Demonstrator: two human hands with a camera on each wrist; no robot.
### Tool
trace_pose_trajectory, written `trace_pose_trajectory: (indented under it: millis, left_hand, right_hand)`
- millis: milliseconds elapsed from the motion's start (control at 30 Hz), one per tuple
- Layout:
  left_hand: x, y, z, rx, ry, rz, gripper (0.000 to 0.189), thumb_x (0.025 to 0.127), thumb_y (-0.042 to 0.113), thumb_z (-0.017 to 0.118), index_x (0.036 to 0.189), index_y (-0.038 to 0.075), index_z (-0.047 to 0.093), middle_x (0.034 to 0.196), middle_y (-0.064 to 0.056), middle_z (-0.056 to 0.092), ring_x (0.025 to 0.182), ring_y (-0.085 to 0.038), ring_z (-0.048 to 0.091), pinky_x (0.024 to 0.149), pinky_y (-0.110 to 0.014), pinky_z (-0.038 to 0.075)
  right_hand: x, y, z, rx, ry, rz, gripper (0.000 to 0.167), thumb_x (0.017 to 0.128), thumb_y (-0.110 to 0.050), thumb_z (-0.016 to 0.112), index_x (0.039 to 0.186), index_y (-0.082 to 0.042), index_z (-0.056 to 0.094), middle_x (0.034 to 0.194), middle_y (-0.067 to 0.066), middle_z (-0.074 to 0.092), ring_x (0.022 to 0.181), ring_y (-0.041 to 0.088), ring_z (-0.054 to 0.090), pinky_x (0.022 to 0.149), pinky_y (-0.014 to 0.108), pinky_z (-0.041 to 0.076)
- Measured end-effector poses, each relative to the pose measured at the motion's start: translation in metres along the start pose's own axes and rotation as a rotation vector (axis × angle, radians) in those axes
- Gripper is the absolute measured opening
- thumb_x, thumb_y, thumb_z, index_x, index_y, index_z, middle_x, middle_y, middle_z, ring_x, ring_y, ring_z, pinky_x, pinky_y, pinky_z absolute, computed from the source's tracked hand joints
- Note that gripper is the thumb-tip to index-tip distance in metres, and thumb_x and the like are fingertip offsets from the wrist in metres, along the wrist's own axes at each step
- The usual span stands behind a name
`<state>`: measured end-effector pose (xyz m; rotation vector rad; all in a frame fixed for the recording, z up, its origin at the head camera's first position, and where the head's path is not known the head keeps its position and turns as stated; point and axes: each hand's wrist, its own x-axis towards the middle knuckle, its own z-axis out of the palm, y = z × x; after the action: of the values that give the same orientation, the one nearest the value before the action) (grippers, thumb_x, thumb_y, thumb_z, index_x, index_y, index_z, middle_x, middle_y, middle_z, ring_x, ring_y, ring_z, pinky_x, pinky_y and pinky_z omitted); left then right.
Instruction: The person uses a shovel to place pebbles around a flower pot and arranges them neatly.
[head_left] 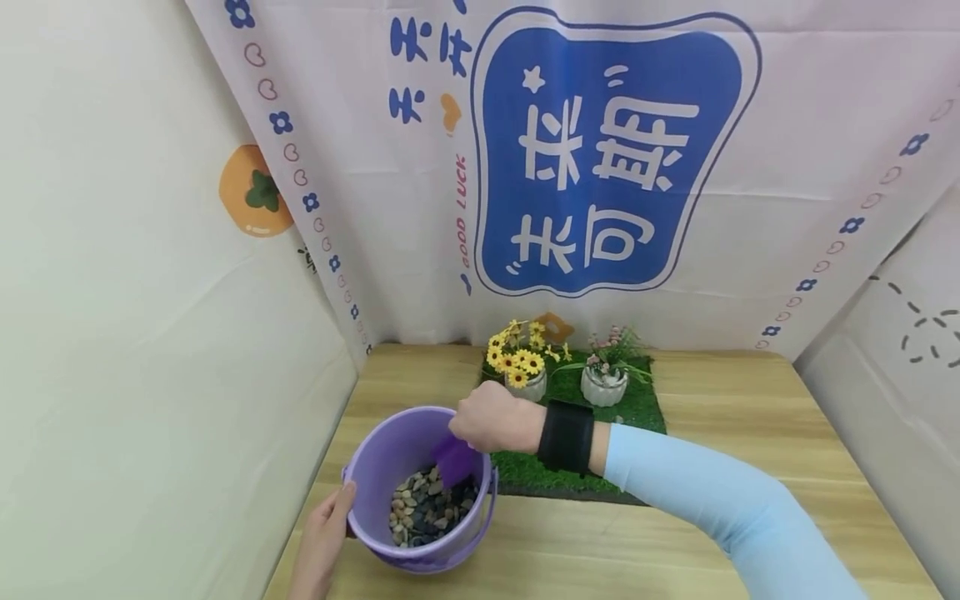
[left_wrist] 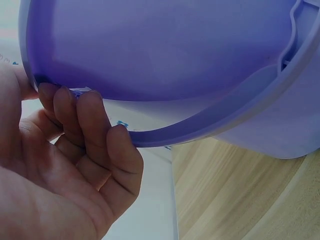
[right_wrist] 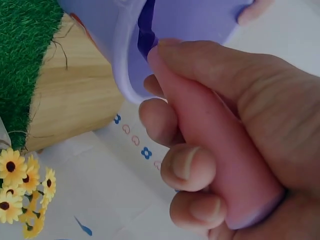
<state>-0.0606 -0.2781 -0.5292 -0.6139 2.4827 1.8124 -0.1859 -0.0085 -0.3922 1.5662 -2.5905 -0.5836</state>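
Note:
A light purple bucket [head_left: 375, 471] stands at the table's left side, with pebbles [head_left: 423, 512] of mixed colours in its bottom. My left hand [head_left: 324, 529] grips the bucket's left side; in the left wrist view its fingertips curl against the rim and the purple bail handle [left_wrist: 170, 137]. Over the bucket's far right rim, my right hand [head_left: 495, 417] holds a small shovel by its pink handle [right_wrist: 210, 135], fingers wrapped round it. The shovel's purple blade [head_left: 453, 462] points down into the bucket, its lower end at the pebbles.
A green turf mat [head_left: 525, 475] lies behind and right of the bucket. On it stand a white pot with yellow flowers [head_left: 517, 360] and a white pot with pink flowers [head_left: 603, 385]. Printed cloth [head_left: 750, 208] hangs behind the wood-grain table [head_left: 720, 542].

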Motion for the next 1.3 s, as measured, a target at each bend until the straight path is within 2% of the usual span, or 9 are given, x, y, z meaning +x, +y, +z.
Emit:
trace_pose_trajectory:
  millis: [167,367,500,633,833,933,1067,1200,1300]
  left_hand:
    - [-0.002,-0.002,0.000,-0.008,0.001,-0.002,0.057,0.102,0.049,0.044,0.107,-0.002,0.065,0.082,-0.009,0.071,0.069,-0.013,0.062,0.072,-0.027,0.045]
    - [-0.001,-0.002,-0.002,-0.005,0.004,-0.023,0.057,0.102,0.051,0.043,0.107,-0.001,0.066,0.081,-0.009,0.071,0.070,-0.015,0.062,0.076,-0.029,0.043]
    - [0.000,-0.002,-0.003,-0.003,-0.002,-0.036,0.056,0.102,0.050,0.043,0.105,-0.001,0.066,0.080,-0.007,0.071,0.070,-0.015,0.062,0.076,-0.029,0.042]
    - [0.000,-0.001,-0.003,-0.006,0.001,-0.033,0.056,0.102,0.050,0.043,0.103,-0.002,0.066,0.079,-0.005,0.070,0.069,-0.014,0.061,0.073,-0.028,0.043]
    - [0.000,-0.001,-0.002,-0.008,0.001,-0.030,0.057,0.102,0.051,0.043,0.111,-0.001,0.066,0.083,-0.007,0.072,0.070,-0.014,0.063,0.076,-0.028,0.043]
    - [0.000,0.000,-0.002,-0.005,-0.002,-0.029,0.056,0.102,0.050,0.043,0.111,-0.001,0.066,0.083,-0.007,0.072,0.071,-0.014,0.063,0.075,-0.027,0.043]
    - [-0.001,-0.001,-0.001,-0.008,-0.003,-0.023,0.056,0.103,0.049,0.043,0.110,-0.001,0.066,0.083,-0.006,0.072,0.072,-0.013,0.063,0.073,-0.026,0.044]
    - [-0.002,-0.001,0.000,-0.024,0.009,-0.009,0.055,0.102,0.048,0.045,0.105,-0.003,0.066,0.081,-0.007,0.071,0.070,-0.013,0.062,0.071,-0.027,0.045]
    - [-0.001,-0.001,0.001,-0.036,0.023,0.000,0.054,0.102,0.047,0.046,0.102,-0.004,0.066,0.078,-0.007,0.069,0.068,-0.013,0.061,0.070,-0.027,0.046]
  right_hand:
    - [0.001,-0.007,0.004,-0.029,0.023,-0.015,0.038,0.093,-0.020,0.063,0.065,-0.024,0.039,0.060,-0.007,0.030,0.051,0.009,0.019,0.045,0.026,0.017]
    - [0.001,-0.009,0.007,-0.038,0.042,-0.017,0.039,0.093,-0.021,0.063,0.064,-0.024,0.037,0.059,-0.007,0.028,0.050,0.009,0.018,0.045,0.025,0.016]
    - [0.003,-0.014,0.006,-0.084,0.039,-0.033,0.040,0.096,-0.019,0.059,0.064,-0.024,0.036,0.058,-0.007,0.025,0.050,0.009,0.016,0.044,0.025,0.014]
    - [0.006,-0.024,0.006,-0.151,0.022,-0.048,0.038,0.097,-0.020,0.058,0.064,-0.024,0.039,0.058,-0.008,0.032,0.051,0.008,0.019,0.043,0.025,0.017]
    - [0.012,-0.037,0.013,-0.239,0.037,-0.063,0.033,0.095,-0.025,0.061,0.066,-0.028,0.046,0.060,-0.010,0.040,0.052,0.008,0.021,0.043,0.027,0.017]
    - [0.018,-0.042,0.016,-0.277,0.000,-0.048,0.028,0.095,-0.028,0.062,0.069,-0.029,0.051,0.061,-0.010,0.044,0.051,0.008,0.022,0.042,0.028,0.018]
    - [0.026,-0.050,0.020,-0.265,-0.076,-0.005,0.028,0.097,-0.028,0.060,0.070,-0.029,0.053,0.061,-0.009,0.043,0.049,0.010,0.022,0.040,0.030,0.019]
    - [0.032,-0.058,0.020,-0.242,-0.149,0.057,0.028,0.097,-0.022,0.057,0.070,-0.027,0.053,0.061,-0.007,0.040,0.049,0.012,0.018,0.041,0.032,0.015]
    - [0.036,-0.066,0.019,-0.258,-0.224,0.100,0.028,0.095,-0.018,0.056,0.069,-0.025,0.054,0.060,-0.004,0.041,0.045,0.013,0.020,0.041,0.033,0.013]
